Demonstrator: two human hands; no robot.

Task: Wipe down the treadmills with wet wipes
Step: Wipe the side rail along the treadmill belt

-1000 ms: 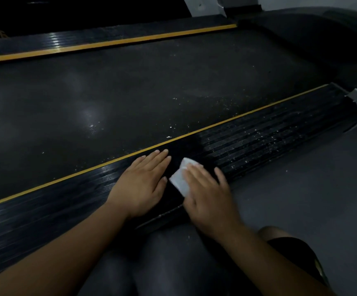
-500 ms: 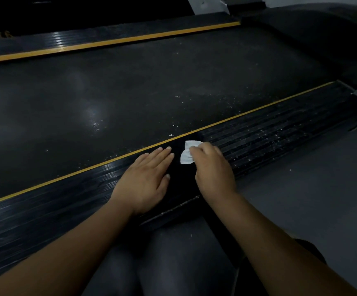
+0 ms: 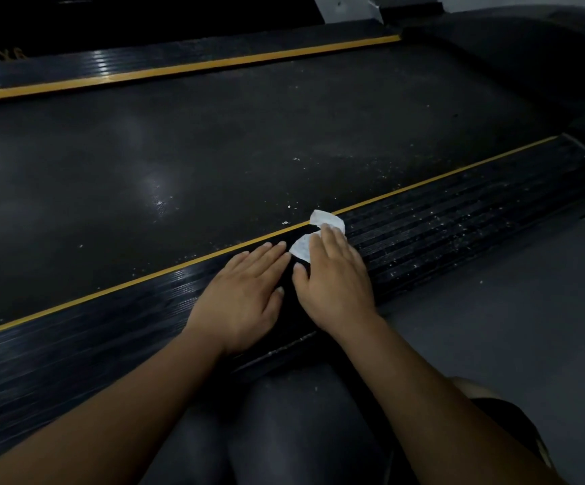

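1. Head view, hidden bits first: the wet wipe lay mostly under the R hand. Only two crumpled white bits showed, one past the fingertips and one on the thumb side.
2. The room was dim, so rail detail nr the hands was hard to read. Both treadmill ends were cut off by the frame.
3. The wipe sat on the near side rail, its far bit touching the yellow stripe at the edge of the belt.
4. R hand: palm down, fingers stretched fwd and close together, pressing the wipe flat to the rail. No curl round it, thumb out beside it.
5. L hand: flat on the same rail, just beside the R. Palm down, fingers straight, holding nothing, tips nr the stripe.
6. White specks dotted the rail right of the hands, and the belt.
7. Both forearms came in from the bottom. The person's dark-clad knees sat low by the rail's edge, w/ grey floor to the right.
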